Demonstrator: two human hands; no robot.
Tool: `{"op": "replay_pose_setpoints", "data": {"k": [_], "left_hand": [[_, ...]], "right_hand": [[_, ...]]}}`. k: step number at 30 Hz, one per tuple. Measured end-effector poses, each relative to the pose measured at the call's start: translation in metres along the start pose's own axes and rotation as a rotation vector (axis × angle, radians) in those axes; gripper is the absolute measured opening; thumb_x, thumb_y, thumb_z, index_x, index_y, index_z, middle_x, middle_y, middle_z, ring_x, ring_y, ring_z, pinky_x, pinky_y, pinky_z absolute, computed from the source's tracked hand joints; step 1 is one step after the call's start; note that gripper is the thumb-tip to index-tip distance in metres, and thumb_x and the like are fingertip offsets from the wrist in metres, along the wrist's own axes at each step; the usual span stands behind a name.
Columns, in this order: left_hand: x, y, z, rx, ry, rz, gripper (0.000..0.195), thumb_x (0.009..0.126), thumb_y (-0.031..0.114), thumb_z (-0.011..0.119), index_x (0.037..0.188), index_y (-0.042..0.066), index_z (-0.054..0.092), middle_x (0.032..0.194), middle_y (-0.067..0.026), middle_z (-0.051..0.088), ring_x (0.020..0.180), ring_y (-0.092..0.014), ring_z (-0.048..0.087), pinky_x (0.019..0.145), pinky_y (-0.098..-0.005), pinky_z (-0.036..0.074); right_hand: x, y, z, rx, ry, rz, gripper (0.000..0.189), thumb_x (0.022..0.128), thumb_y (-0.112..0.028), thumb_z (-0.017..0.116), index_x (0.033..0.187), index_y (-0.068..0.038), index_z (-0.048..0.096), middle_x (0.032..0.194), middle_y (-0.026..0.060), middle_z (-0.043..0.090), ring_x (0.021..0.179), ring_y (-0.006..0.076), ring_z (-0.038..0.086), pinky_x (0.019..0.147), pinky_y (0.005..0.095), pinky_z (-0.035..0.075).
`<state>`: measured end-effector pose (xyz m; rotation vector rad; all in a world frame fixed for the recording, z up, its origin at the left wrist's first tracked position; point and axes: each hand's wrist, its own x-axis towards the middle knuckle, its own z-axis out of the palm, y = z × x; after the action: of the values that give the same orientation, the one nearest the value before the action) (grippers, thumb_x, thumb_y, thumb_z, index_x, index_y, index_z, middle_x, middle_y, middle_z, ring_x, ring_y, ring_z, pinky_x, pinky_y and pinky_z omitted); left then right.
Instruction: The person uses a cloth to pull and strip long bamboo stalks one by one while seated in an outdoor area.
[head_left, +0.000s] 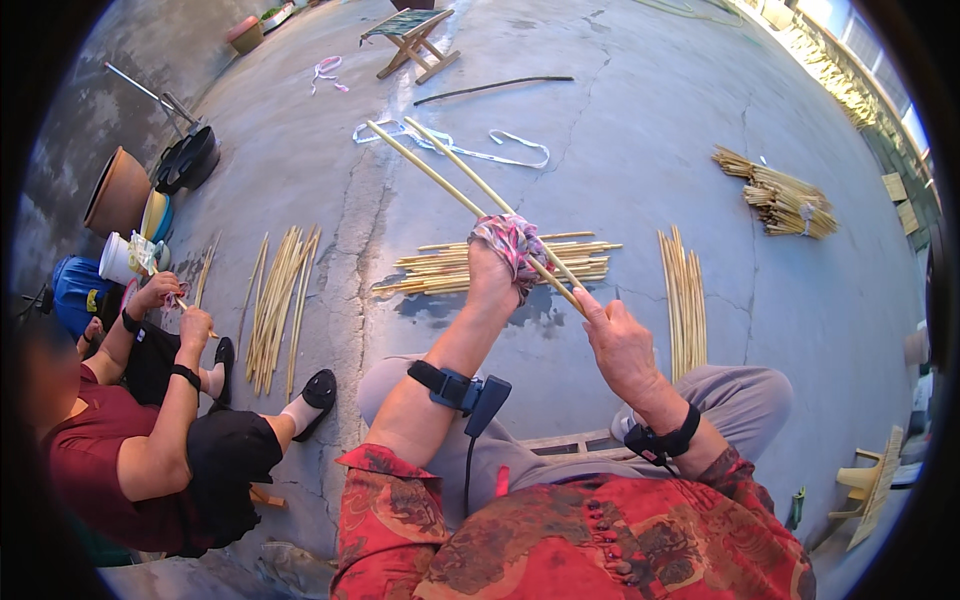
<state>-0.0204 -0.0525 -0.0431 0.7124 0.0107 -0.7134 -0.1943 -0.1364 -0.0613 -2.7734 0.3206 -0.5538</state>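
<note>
Two long pale plant stalks (457, 172) slant across the middle of the view. My left hand (499, 262) is closed around them through a crumpled pink and grey patterned cloth (514, 244), which hides most of its fingers. Lower down, my right hand (619, 334) grips the near ends of the same stalks. Beneath my left hand, a pile of similar stalks (427, 270) lies crosswise on the concrete. An upright row of stalks (682, 300) is on the ground to the right of my right hand.
At left a seated co-worker (142, 450) handles a stalk beside more loose stalks (281, 315). Ahead lie a measuring tape (517, 159), a dark stick (495, 87) and a folding stool (412, 37). Tied bundles (787, 196) rest at right. Pots (120, 191) and buckets stand far left.
</note>
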Motion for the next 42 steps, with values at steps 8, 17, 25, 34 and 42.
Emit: {"op": "replay_pose_setpoints", "data": {"k": [8, 17, 25, 34, 42], "left_hand": [[-0.001, 0.0, -0.008, -0.057, -0.009, 0.012, 0.029, 0.085, 0.034, 0.037, 0.083, 0.008, 0.049, 0.072, -0.0064, 0.053, 0.062, -0.024, 0.056, 0.055, -0.0468, 0.051], [0.008, -0.003, -0.007, -0.142, 0.102, 0.033, 0.02, 0.083, 0.032, 0.042, 0.071, 0.015, 0.043, 0.06, 0.0021, 0.045, 0.048, -0.013, 0.045, 0.041, -0.0324, 0.041], [0.02, 0.029, -0.014, -0.152, 0.173, 0.148, 0.022, 0.081, 0.034, 0.041, 0.067, 0.016, 0.042, 0.056, 0.0022, 0.044, 0.044, -0.014, 0.042, 0.039, -0.031, 0.036], [-0.002, -0.009, 0.011, -0.101, -0.121, -0.092, 0.041, 0.085, 0.042, 0.036, 0.083, 0.004, 0.051, 0.067, -0.0076, 0.056, 0.057, -0.019, 0.058, 0.055, -0.0368, 0.053], [-0.008, -0.032, 0.01, -0.086, -0.228, -0.136, 0.03, 0.086, 0.037, 0.039, 0.085, 0.009, 0.049, 0.071, -0.0056, 0.055, 0.059, -0.022, 0.058, 0.05, -0.0433, 0.052]], "right_hand": [[-0.003, -0.007, -0.004, 0.873, -0.167, 0.281, 0.052, 0.079, -0.008, 0.056, 0.126, -0.012, 0.034, 0.068, 0.0036, 0.042, 0.057, 0.012, 0.043, 0.051, 0.0265, 0.039], [-0.025, -0.002, -0.002, 0.997, -0.277, 0.4, 0.037, 0.083, -0.008, 0.052, 0.117, -0.005, 0.039, 0.069, 0.0055, 0.047, 0.058, 0.012, 0.044, 0.053, 0.0252, 0.039], [-0.088, 0.017, -0.045, 0.638, -0.344, 0.335, 0.035, 0.082, -0.005, 0.049, 0.116, -0.004, 0.04, 0.089, 0.0168, 0.054, 0.08, 0.0285, 0.056, 0.07, 0.0317, 0.043], [-0.064, 0.013, -0.032, 0.577, -0.29, 0.297, 0.035, 0.083, -0.005, 0.045, 0.118, -0.003, 0.037, 0.086, 0.0175, 0.053, 0.077, 0.0302, 0.055, 0.069, 0.0332, 0.043], [-0.005, 0.003, -0.005, 0.686, -0.279, 0.368, 0.033, 0.086, -0.009, 0.045, 0.117, -0.003, 0.038, 0.071, 0.0154, 0.052, 0.062, 0.0271, 0.054, 0.058, 0.0338, 0.042]]}}
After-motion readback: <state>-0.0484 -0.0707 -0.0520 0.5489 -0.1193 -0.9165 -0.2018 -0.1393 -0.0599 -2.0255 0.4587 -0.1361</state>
